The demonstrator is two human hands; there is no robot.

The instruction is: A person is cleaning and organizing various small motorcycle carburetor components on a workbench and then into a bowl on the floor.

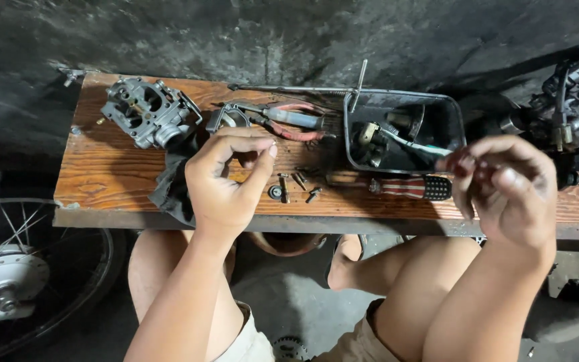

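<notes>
**— What's closest to you there?**

My knees and forearms, then my two hands raised over the tabletop [102, 181]. My left hand [226, 177] is curled, thumb and forefinger tips nearly meeting; if something tiny sits between them, I cannot tell. My right hand [507, 191] has its fingers bunched together as if pinching a small part, but the picture is blurred there and I can't make out what, if anything, it holds.

**— And the carburetor?**

The carburetor body [147, 110] lies beyond my left hand and a bit to its outer side, on the wooden board, beside a dark rag [172, 181] that sits under my left palm. It looks stripped: between my hands lie loose screws and small fittings [296, 186], and a striped-handle screwdriver [407, 186] rests just short of my right hand. Red-handled pliers [293, 121] lie just past my left fingertips.

**— How far along would you say?**

Taking apart seems largely done, judging by the parts spread out. The black tray [454, 110] between and beyond my hands holds more pieces and a brush. Putting it all back looks not yet started; the body has nothing refitted that I can see.
</notes>
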